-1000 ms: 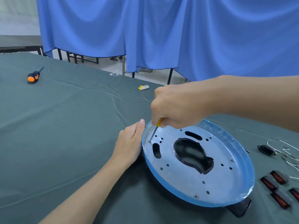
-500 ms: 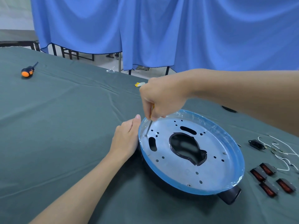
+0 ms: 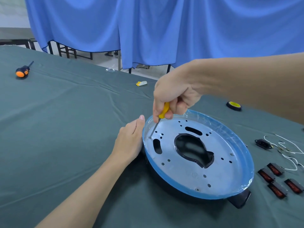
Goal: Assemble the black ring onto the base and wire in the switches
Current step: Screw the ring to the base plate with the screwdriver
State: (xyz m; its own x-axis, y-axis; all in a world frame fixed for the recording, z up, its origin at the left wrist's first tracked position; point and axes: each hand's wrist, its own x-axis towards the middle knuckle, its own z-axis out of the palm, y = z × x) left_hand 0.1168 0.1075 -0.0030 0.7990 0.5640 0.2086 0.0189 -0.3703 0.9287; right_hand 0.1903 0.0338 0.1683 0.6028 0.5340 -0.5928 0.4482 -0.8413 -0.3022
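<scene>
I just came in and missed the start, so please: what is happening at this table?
A person is working on a screw near the left edge of the round metal base. The right hand grips a yellow-handled screwdriver with its tip on the screw, while the left hand rests against the base to steady it. Four red switches, white wires and a black socket lie on the cloth to the right, not yet wired in.

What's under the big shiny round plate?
A black part: it shows through the plate's big middle hole and pokes out at the near right edge. The plate covers the rest, so its full shape is hidden.
</scene>
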